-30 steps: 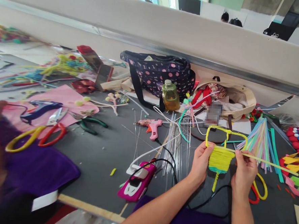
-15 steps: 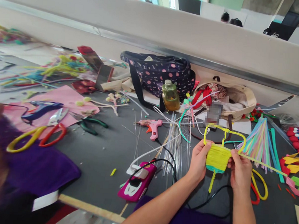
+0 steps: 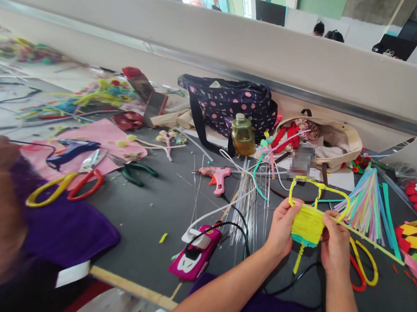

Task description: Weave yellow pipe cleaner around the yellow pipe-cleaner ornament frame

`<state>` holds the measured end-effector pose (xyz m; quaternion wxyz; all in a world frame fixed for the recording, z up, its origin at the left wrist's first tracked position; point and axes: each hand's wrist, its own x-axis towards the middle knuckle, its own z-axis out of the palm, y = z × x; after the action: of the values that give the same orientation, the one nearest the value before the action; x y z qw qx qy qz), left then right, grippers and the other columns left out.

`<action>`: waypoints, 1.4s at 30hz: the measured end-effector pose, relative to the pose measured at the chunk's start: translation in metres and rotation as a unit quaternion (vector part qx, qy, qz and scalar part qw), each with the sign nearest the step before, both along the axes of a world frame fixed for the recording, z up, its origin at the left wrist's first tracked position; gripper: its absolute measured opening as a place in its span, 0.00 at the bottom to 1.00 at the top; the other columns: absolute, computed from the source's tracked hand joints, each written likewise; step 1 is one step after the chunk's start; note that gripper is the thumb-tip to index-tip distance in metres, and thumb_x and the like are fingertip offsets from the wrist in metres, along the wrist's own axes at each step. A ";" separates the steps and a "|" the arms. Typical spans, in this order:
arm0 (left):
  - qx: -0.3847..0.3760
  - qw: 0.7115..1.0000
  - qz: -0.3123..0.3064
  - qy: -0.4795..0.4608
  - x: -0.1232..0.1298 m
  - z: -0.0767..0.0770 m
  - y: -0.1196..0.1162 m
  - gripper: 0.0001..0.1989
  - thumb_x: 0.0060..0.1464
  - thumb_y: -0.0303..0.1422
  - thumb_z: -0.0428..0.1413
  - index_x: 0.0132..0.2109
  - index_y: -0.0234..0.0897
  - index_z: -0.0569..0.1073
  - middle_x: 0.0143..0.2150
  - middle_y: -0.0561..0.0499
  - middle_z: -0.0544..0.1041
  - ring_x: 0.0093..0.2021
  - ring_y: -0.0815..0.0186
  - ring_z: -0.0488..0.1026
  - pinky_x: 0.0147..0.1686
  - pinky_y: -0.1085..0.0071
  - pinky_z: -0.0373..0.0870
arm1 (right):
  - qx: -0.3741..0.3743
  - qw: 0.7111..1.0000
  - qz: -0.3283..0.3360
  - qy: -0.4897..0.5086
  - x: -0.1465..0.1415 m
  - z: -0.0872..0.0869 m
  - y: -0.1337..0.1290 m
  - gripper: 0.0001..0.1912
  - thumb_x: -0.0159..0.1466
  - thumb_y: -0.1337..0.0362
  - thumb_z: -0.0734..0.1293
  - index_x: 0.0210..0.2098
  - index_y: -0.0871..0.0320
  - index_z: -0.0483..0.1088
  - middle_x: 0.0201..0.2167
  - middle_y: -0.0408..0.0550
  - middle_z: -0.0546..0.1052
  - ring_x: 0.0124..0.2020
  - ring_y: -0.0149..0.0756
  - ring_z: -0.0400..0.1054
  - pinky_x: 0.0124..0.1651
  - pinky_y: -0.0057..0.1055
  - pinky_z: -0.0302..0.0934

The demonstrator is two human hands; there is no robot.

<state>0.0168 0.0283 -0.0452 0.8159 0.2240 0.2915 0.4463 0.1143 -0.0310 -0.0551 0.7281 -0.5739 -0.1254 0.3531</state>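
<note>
A yellow pipe-cleaner piece [image 3: 307,224] hangs above the dark table between my hands. Its wrapped body has a teal lower edge, a twisted yellow tail below and bent yellow loops above. My left hand [image 3: 281,227] is closed on its upper left edge, thumb in front. On the opposite edge, my right hand [image 3: 336,243] pinches the piece together with a pale yellow strand [image 3: 369,237] that runs out to the right. Scissors with red and yellow handles [image 3: 374,267] lie beside my right wrist, partly hidden by it.
A pink glue gun [image 3: 221,179], clear sticks [image 3: 244,210] and a magenta car-shaped power strip [image 3: 197,259] lie left of my hands, with cords between them. Pastel pipe cleaners [image 3: 363,205] are at right. Another person's arm [image 3: 0,209] is at far left, near scissors [image 3: 87,177].
The whole view has shifted, so the table's things appear farther right. Both hands keep their hold on the yellow piece, which tilts slightly more.
</note>
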 end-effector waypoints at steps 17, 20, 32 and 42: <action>0.024 1.000 -0.008 0.017 -0.002 0.006 -0.006 0.11 0.47 0.36 0.63 0.34 0.34 0.73 0.28 0.52 0.74 0.26 0.71 0.70 0.29 0.76 0.66 | 0.009 1.000 0.010 0.002 -0.005 0.007 0.000 0.14 0.50 0.56 0.73 0.29 0.58 0.68 0.19 0.37 0.66 0.18 0.26 0.59 0.18 0.22 0.48; 0.032 0.999 -0.019 0.020 -0.003 0.010 -0.005 0.11 0.46 0.37 0.63 0.34 0.34 0.74 0.30 0.50 0.76 0.27 0.69 0.72 0.31 0.73 0.68 | -0.010 1.000 0.020 0.014 -0.004 0.009 -0.002 0.15 0.50 0.56 0.73 0.28 0.57 0.67 0.16 0.34 0.62 0.14 0.23 0.51 0.14 0.21 0.40; 0.049 0.997 -0.060 0.012 -0.002 0.012 -0.007 0.13 0.45 0.36 0.64 0.37 0.33 0.77 0.34 0.45 0.79 0.32 0.64 0.75 0.37 0.70 0.69 | 0.002 0.997 0.050 0.055 -0.005 0.010 -0.002 0.14 0.49 0.56 0.73 0.31 0.57 0.70 0.26 0.41 0.75 0.27 0.35 0.70 0.30 0.28 0.62; 0.055 0.993 -0.106 0.002 -0.014 0.013 0.011 0.11 0.43 0.28 0.57 0.37 0.33 0.77 0.39 0.44 0.79 0.35 0.65 0.73 0.32 0.73 0.67 | -0.015 0.996 -0.019 0.082 -0.001 0.004 0.000 0.16 0.44 0.58 0.75 0.28 0.58 0.70 0.22 0.40 0.75 0.24 0.35 0.70 0.29 0.30 0.64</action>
<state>0.0031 0.0389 -0.0325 0.8442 0.2994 0.2431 0.3722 0.1135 -0.0315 -0.0511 0.7336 -0.5567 -0.0492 0.3867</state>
